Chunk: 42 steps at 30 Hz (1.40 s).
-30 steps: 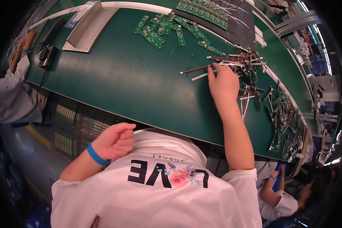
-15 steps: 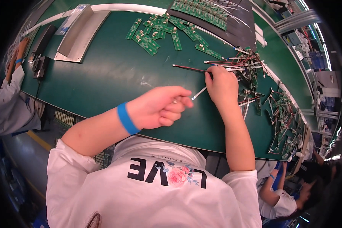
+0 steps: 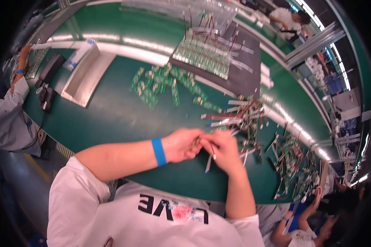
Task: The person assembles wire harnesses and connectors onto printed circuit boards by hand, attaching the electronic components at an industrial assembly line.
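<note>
My two hands meet above the front half of the green table. My left hand (image 3: 181, 145), with a blue band at the wrist, is closed with its fingers curled; a small thing shows blurred between them, too unclear to name. My right hand (image 3: 223, 151) pinches a thin dark cable (image 3: 212, 150) whose white plug hangs below the fingers. The fingertips of both hands touch or nearly touch. A white flat strip (image 3: 208, 164) sticks out beneath my right hand. Right of it lies a tangled pile of cables and small boards (image 3: 251, 119).
Loose narrow green circuit boards (image 3: 154, 84) lie further back. A panel of boards with upright wires (image 3: 204, 55) rests on a dark mat. A metal tray (image 3: 84, 78) stands at the left. Another heap of wired boards (image 3: 292, 160) is at the right. Other people sit at both sides.
My right hand has left the cable pile with a cable and come to my left hand. The view has tilted up, so the table appears lower.
</note>
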Each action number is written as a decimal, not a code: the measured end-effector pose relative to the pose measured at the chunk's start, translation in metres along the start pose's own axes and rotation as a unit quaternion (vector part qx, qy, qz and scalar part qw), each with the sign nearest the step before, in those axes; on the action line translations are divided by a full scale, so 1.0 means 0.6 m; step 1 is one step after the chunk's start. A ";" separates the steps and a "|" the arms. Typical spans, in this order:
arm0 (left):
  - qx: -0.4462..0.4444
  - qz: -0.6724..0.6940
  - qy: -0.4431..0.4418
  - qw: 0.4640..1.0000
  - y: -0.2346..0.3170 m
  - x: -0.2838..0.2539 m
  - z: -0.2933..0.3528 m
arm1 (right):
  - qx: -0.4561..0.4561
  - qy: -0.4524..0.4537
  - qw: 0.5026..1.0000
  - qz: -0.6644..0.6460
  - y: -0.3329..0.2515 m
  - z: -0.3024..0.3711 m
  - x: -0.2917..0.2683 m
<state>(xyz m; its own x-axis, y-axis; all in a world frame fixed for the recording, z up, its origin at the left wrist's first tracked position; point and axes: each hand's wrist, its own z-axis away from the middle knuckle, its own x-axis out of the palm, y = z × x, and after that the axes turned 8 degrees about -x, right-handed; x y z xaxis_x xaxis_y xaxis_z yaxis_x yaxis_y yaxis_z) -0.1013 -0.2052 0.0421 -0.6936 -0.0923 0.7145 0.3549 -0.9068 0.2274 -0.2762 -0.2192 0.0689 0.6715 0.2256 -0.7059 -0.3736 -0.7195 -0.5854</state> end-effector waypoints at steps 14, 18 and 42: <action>0.453 0.146 0.028 0.879 0.678 0.100 0.111 | 0.000 0.060 0.998 0.010 0.020 -0.001 0.022; 0.486 0.187 0.197 0.831 0.793 0.155 0.008 | 0.013 0.054 0.998 -0.015 0.032 0.004 0.020; 0.528 -0.592 0.344 0.503 0.333 -0.123 0.173 | 0.064 0.154 0.966 0.198 0.035 -0.016 0.006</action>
<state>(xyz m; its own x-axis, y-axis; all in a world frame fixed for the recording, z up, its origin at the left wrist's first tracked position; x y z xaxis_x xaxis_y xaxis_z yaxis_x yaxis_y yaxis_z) 0.0857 -0.3371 0.1034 -0.7339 -0.1952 -0.6506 -0.6791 0.1954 0.7075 -0.2755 -0.2400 0.0579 0.6113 -0.2711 -0.7435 -0.7030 -0.6175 -0.3528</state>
